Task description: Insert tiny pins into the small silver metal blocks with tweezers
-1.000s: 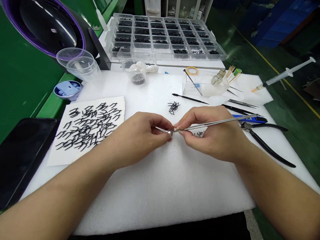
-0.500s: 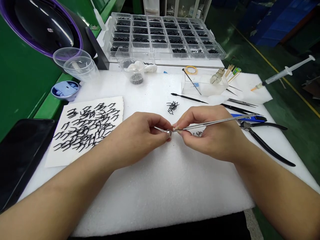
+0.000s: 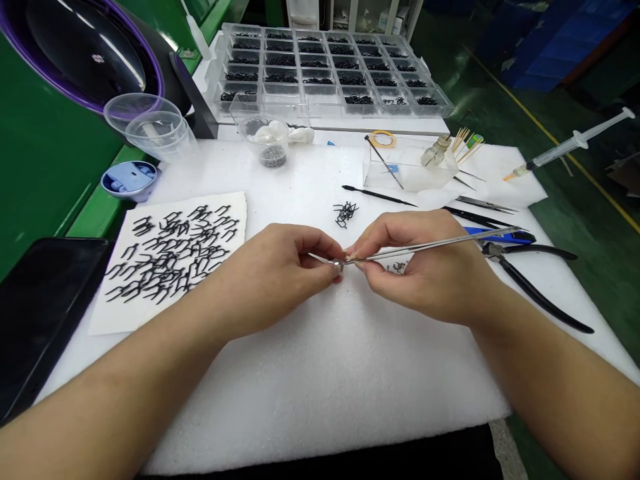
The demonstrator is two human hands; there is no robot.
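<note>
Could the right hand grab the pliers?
Probably yes: the pliers lie bare on the foam just beside the right hand, nothing between. But its fingers pinch tweezers.

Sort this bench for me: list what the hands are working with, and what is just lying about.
In use: left hand pinching a small metal part; right hand holding tweezers to it.
Lying about: pliers, syringe, compartment box, black clips on paper, clear cups.

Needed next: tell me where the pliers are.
Head view, right side: the pliers lie on the foam pad just right of the right hand, beside the blue tool.
</note>
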